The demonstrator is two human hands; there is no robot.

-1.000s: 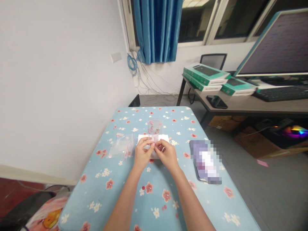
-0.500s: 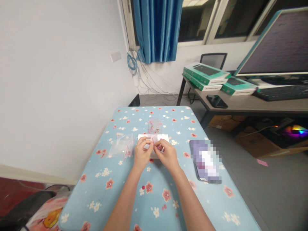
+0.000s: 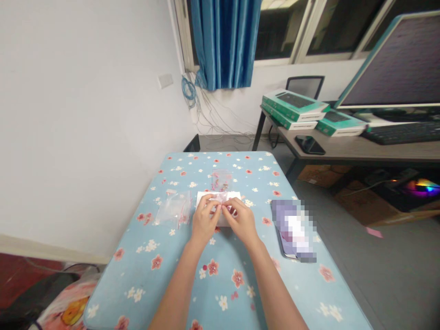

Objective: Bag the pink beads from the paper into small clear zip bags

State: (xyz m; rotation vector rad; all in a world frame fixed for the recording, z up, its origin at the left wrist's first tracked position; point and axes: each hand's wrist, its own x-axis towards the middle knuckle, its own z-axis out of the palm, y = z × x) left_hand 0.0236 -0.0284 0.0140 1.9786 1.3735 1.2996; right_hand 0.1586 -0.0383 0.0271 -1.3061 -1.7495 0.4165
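My left hand [image 3: 204,221] and my right hand [image 3: 242,221] meet over a white flat piece [image 3: 225,222] on the table. Their thumbs and fingertips pinch a small clear plastic bag [image 3: 221,196] with a pinkish tint; its contents are too small to make out. Just beyond lies another clear zip bag [image 3: 222,178] holding small red and pink bits. To the left of my left hand are clear zip bags [image 3: 171,210] with red seal lines, lying flat. My fingers cover much of the held bag and the white piece.
A blue flowered tablecloth [image 3: 185,284] covers the table. On the right lies a purple, partly pixelated flat object [image 3: 279,215]. Beyond it, a desk [image 3: 347,150] bears green keyboard boxes [image 3: 292,106], a black phone [image 3: 310,144] and a monitor [image 3: 395,68]. A wall [image 3: 85,114] borders the left.
My fingertips have drawn closer together along the small bag, and my right fingers have shifted slightly. The red line that showed between them is now mostly hidden. The other things lie unmoved.
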